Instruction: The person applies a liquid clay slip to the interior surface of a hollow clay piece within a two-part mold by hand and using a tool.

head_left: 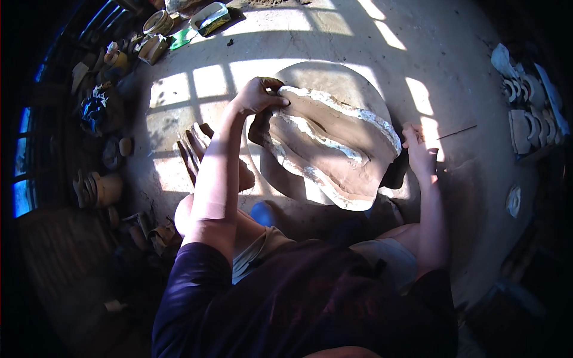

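Observation:
A large hollow mould-like piece, brown inside with ragged white rims and a white ridge along its middle, sits tilted in front of me over a round grey disc. At its upper left end, my left hand is closed on the rim, thumb on the near side. My right hand is beside the piece's right end, fingers closed on a thin dark rod that sticks out to the right. Whether my right hand also touches the piece, I cannot tell.
Curved dark pieces stand left of my left forearm. Pots and containers line the left side, with a box at the far left. Stacked curved pieces lie at the right. Window light falls across the floor.

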Available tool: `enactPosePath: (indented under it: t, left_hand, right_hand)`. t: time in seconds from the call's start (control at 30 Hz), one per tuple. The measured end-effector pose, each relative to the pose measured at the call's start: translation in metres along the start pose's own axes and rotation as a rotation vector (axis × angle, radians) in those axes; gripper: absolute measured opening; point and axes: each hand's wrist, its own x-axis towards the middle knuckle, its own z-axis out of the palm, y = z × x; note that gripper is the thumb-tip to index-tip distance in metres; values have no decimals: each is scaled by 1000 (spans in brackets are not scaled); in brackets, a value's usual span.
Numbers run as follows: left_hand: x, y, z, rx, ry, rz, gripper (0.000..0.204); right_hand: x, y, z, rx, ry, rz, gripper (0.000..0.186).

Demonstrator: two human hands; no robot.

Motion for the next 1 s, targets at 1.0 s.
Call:
enactPosePath:
  t: [1.0]
  left_hand:
    - [-135, 117, 103, -686, -409, 296, 43]
  right_hand:
    - [-126, -134, 63, -160, -434, -403, 43]
